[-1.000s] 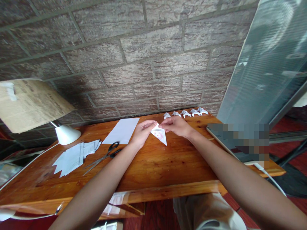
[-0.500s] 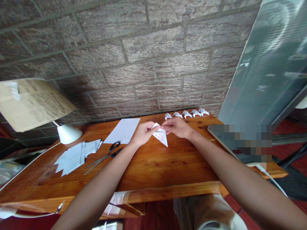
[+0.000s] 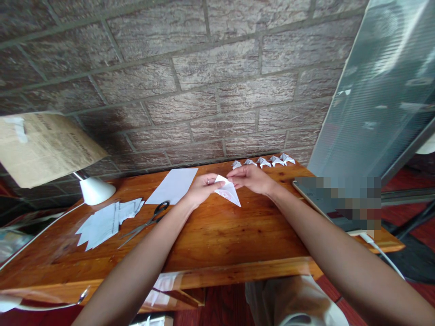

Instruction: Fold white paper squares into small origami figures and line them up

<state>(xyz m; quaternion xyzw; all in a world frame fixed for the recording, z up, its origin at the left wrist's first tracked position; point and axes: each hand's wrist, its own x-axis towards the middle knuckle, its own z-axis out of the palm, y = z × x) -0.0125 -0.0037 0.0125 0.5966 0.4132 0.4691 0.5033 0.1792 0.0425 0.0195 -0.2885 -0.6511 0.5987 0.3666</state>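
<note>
Wooden counter [image 3: 238, 240] below brick wall | left hand [image 3: 200, 188], right hand [image 3: 253, 179]: each grip pinches half-folded paper [image 3: 231, 195], right of scissors [image 3: 147, 222] | five finished pieces [image 3: 261, 161] farther right | blank sheet [image 3: 173, 185] behind scissors, apparently unfolded

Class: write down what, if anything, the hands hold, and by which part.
The left hand and the right hand both pinch one folded white paper at its upper edge; its pointed lower tip is free.

One camera, worn on the head, looks forward and down over the near counter [image 3: 217, 235] toward the brick wall [image 3: 204, 68].
</note>
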